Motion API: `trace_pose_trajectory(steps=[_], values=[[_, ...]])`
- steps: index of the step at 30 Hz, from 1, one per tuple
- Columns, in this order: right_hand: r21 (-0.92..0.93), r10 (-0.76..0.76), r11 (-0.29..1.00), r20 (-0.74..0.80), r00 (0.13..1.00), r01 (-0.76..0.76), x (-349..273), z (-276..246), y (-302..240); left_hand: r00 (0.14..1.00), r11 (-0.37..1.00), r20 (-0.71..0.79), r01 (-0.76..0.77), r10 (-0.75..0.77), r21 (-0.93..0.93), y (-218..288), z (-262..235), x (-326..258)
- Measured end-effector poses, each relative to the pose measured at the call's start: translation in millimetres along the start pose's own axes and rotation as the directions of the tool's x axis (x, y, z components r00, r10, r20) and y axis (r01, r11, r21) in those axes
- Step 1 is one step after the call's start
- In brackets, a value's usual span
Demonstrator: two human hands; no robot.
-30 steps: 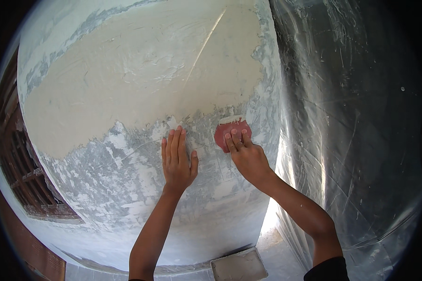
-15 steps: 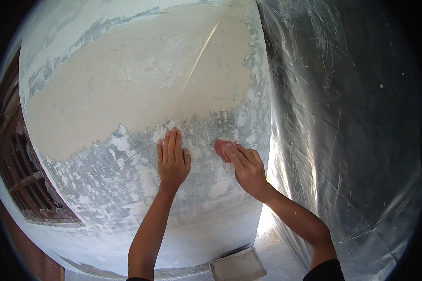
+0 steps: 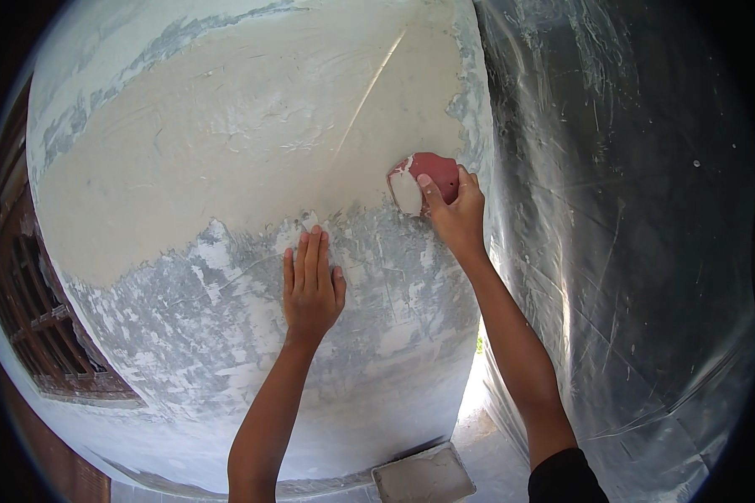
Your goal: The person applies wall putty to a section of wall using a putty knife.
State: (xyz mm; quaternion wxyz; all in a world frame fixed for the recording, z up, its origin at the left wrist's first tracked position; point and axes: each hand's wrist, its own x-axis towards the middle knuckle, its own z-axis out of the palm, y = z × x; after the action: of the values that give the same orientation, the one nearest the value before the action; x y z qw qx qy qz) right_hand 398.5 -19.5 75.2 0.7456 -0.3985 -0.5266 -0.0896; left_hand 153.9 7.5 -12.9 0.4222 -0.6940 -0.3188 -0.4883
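Cream putty (image 3: 184, 142) covers the upper part of the wall in a broad, uneven patch. Below its ragged lower edge, the wall (image 3: 243, 335) is mottled grey and white. My left hand (image 3: 312, 289) lies flat on this mottled area, fingers stretched upward, with the fingertips at the putty's edge. To its right and higher up, my right hand (image 3: 461, 210) grips a red putty spreader (image 3: 438, 172), thumb across its face. Pale putty coats the spreader's left side. The tool is at the right part of the patch's lower edge; whether it touches the wall I cannot tell.
Clear plastic sheeting (image 3: 621, 251) hangs along the right side, past the wall's edge. A brown slatted window (image 3: 59, 335) is set in the wall at far left. A rectangular tray (image 3: 424, 476) of greyish material sits low, by the wall's foot.
My right hand has moved up with the spreader and turned it, so its putty-coated face now shows. My left hand stays at the same spot on the wall.
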Motion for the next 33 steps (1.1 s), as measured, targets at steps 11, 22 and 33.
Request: trace_pose_trajectory(steps=[11,22,33], values=[[0.278,0.131,0.954,-0.059,0.990,-0.110,16,-5,16,1.000,1.000,-0.002,-0.005,0.005,0.021,0,1,-1],[0.372,0.106,0.923,-0.006,0.994,-0.096,15,-13,12,1.000,1.000,-0.003,0.005,-0.005,0.029,0,2,-2],[0.336,0.123,0.938,-0.083,0.989,-0.088,19,-22,29,1.000,1.000,-0.009,0.008,-0.008,0.018,2,3,-2]])
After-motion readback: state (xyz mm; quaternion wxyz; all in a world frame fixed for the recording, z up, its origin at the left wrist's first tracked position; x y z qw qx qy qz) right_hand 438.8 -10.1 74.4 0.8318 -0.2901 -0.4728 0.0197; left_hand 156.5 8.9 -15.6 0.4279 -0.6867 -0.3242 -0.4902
